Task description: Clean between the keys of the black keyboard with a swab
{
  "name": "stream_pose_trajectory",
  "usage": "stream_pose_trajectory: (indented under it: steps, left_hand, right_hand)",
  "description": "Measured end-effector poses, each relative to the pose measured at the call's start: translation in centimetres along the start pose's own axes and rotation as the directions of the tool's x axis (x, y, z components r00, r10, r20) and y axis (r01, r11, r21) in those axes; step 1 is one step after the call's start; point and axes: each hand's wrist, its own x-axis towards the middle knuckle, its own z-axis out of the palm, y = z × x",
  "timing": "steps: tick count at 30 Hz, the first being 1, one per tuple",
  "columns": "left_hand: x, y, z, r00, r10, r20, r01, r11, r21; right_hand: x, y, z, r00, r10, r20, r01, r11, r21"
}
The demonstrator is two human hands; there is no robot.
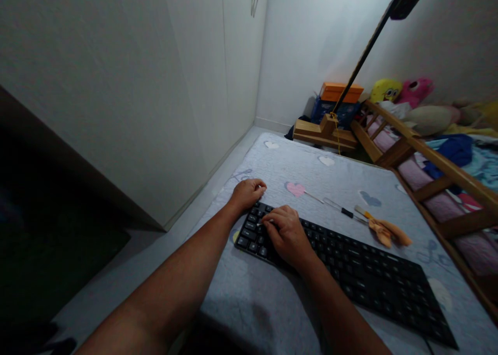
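A black keyboard [350, 267] lies slantwise on the pale, heart-patterned cover. Over its left-end keys, my right hand [286, 233] pinches a thin white-tipped stick [260, 223] that looks like a cotton swab; the tip meets the keys. My left hand [249, 193] rests by the keyboard's far left corner with its fingers curled together. Whether anything is in those fingers I cannot make out. Beyond the keyboard lie a thin pale stick [313, 196], a wire-loop tool with a black handle [346, 212], a small brush [361, 211] and a crumpled orange cloth [383, 232].
A tall pale cabinet [187, 85] stands to the left. On the right runs a wooden bed rail [439, 158], with bedding and plush toys behind it. At the back, a black pole [365, 54] rises from a wooden base [322, 129], near an orange box [338, 91].
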Motion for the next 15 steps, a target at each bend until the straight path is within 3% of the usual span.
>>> stream_pose_trajectory:
  steps: [15]
  left_hand:
    - [-0.01,-0.26,0.31,0.995,0.050,-0.086,-0.048,0.999,0.024]
  right_hand:
    - [-0.33,0.59,-0.05,0.999,-0.007,-0.044,0.006,1.000,-0.016]
